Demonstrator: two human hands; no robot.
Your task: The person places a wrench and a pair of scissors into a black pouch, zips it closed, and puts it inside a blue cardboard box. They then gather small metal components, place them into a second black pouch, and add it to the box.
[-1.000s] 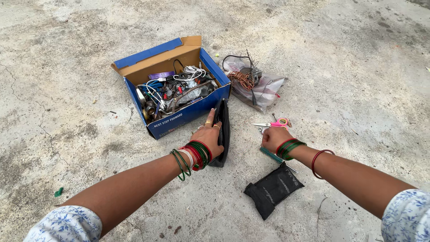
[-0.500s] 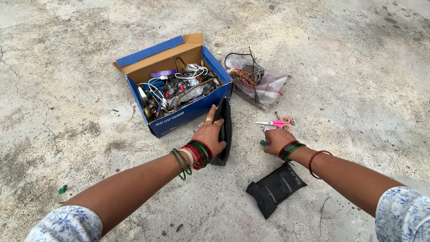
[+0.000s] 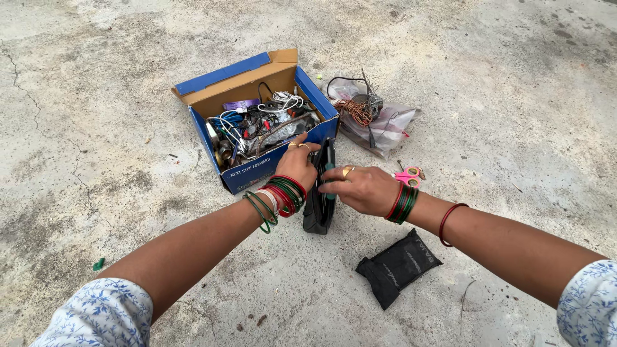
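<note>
A black zip pouch (image 3: 319, 209) stands on its edge on the concrete, mouth up. My left hand (image 3: 297, 165) grips its left side and holds it upright. My right hand (image 3: 362, 189) is over the pouch's mouth, shut on a green-handled screwdriver (image 3: 329, 182) whose handle shows between the fingers and points down into the pouch. Both wrists carry red and green bangles.
A blue cardboard box (image 3: 270, 162) full of wires and small parts sits just beyond the pouch. A clear plastic bag with copper wire (image 3: 373, 122) lies to its right. Pink-handled scissors (image 3: 409, 175) rest behind my right wrist. A flat black pouch (image 3: 397, 265) lies nearer me.
My right hand picked the green-handled screwdriver up from the ground near the scissors and carried it left to the mouth of the black pouch. My left hand kept hold of the pouch.
</note>
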